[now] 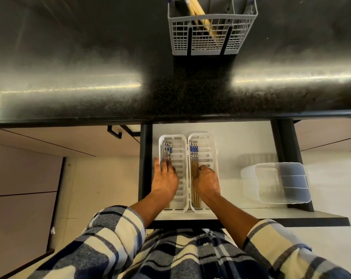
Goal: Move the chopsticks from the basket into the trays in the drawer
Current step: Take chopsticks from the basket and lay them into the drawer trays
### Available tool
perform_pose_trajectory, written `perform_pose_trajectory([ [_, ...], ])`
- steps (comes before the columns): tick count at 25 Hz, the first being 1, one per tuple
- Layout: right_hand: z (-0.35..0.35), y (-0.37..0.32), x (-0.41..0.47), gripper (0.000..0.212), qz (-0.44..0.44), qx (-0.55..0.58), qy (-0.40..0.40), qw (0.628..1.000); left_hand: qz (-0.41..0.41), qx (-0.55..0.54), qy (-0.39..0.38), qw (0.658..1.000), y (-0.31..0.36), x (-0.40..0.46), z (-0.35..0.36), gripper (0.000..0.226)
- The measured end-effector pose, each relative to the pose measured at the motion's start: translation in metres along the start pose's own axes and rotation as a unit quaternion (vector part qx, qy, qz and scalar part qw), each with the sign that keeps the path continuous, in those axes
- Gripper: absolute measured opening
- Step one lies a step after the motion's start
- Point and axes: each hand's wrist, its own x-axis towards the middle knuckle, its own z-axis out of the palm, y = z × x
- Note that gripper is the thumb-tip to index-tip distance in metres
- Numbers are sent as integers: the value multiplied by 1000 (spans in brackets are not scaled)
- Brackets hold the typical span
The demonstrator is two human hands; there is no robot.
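1. The left hand (166, 178) lies palm-down over the left white slotted plastic tray (180, 158) in the open white drawer (241, 141); its fingers (164, 165) are spread flat on the blue-and-white patterned chopsticks (167, 150) along that tray's left side, gripping nothing.
2. The right white slotted plastic tray (208, 150) stands just beside the left one and holds blue-topped wooden chopsticks (194, 153) along its left side.
3. The right hand (207, 183) rests in this tray, fingers (202, 168) curled down beside these chopsticks; whether they grip any cannot be told.
4. A clear plastic container (281, 183) sits at the drawer's right.
5. On the dark speckled table (90, 57) above, the grey wire-grid basket (211, 33) holds yellow wooden chopsticks (198, 14), leaning.
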Motion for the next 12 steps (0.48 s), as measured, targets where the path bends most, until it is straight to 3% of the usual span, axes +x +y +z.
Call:
perform_pose_trajectory([
  [9,-4,-2,0,22,11,4,5,1000,-11,-41,-15,999,-2,-2,-9,73],
  [12,-13,-6,-5,27,9,32,38,999,-9,-123,0,992,-6,-6,-20,71],
])
